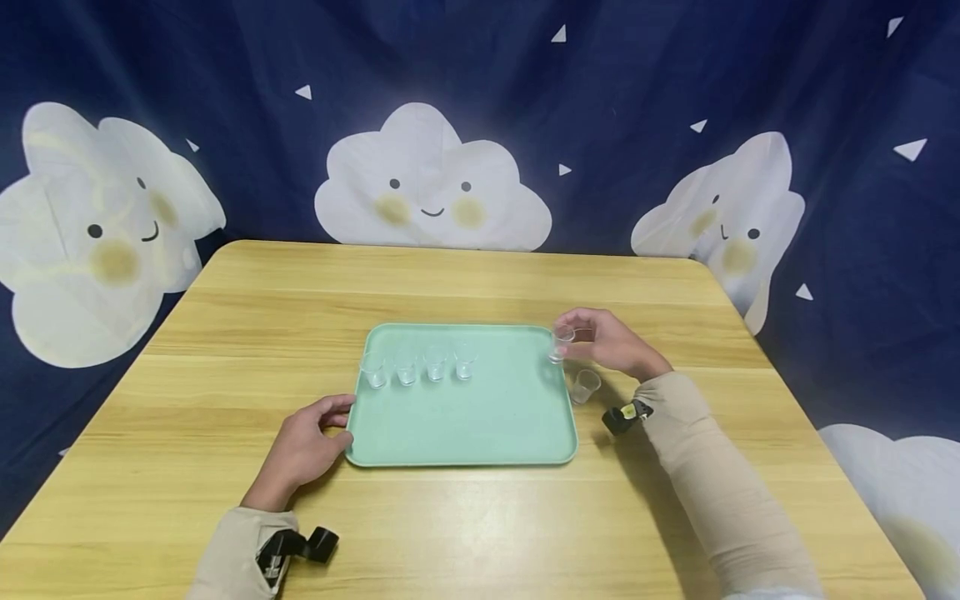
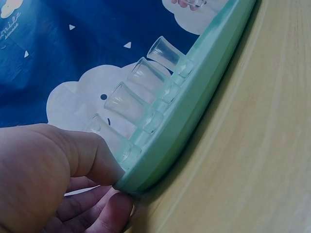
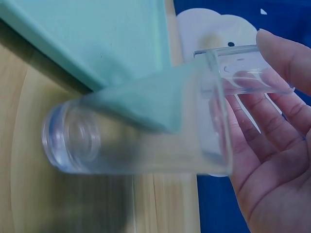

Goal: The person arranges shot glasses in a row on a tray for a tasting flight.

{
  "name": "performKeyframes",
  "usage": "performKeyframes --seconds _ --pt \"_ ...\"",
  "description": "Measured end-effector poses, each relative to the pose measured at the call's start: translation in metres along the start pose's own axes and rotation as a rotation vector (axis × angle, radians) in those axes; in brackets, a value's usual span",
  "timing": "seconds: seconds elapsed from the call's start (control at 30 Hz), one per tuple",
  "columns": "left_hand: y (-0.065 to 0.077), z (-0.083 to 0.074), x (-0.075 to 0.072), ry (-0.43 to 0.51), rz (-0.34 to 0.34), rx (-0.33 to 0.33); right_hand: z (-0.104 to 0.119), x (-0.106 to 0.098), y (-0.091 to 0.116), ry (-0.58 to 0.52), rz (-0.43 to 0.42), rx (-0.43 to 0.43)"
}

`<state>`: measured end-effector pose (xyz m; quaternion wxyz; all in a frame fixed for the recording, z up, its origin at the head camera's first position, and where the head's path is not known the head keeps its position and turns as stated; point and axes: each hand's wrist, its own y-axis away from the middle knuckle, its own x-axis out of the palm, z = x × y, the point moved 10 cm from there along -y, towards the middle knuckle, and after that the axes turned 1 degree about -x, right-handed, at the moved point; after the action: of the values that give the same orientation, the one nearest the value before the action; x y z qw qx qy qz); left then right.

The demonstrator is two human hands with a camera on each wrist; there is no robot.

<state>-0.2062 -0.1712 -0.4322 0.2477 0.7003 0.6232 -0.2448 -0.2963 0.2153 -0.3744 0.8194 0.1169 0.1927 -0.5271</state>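
Observation:
My right hand [image 1: 611,342] pinches a small clear shot glass [image 1: 560,343] between thumb and fingers above the tray's right edge. In the right wrist view, that held glass [image 3: 248,70] is partly behind a nearer one. The nearer shot glass [image 3: 136,131] stands on the table just right of the tray, below the hand. My left hand [image 1: 303,442] grips the left edge of the mint-green tray [image 1: 465,425], its thumb at the rim and fingers curled by the edge. Several shot glasses [image 1: 435,367] stand upright in a row on the tray's left half.
The wooden table [image 1: 480,533] carries the tray near its middle. A dark blue curtain [image 1: 600,67] printed with white clouds hangs behind the table's far edge. Each sleeve bears a black wrist camera [image 1: 322,544].

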Motion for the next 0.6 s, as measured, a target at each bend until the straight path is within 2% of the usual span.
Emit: performKeyframes --seconds 0.6 --pt "0.000 0.001 0.001 0.009 0.020 -0.035 0.012 0.020 -0.013 0.018 0.028 -0.010"
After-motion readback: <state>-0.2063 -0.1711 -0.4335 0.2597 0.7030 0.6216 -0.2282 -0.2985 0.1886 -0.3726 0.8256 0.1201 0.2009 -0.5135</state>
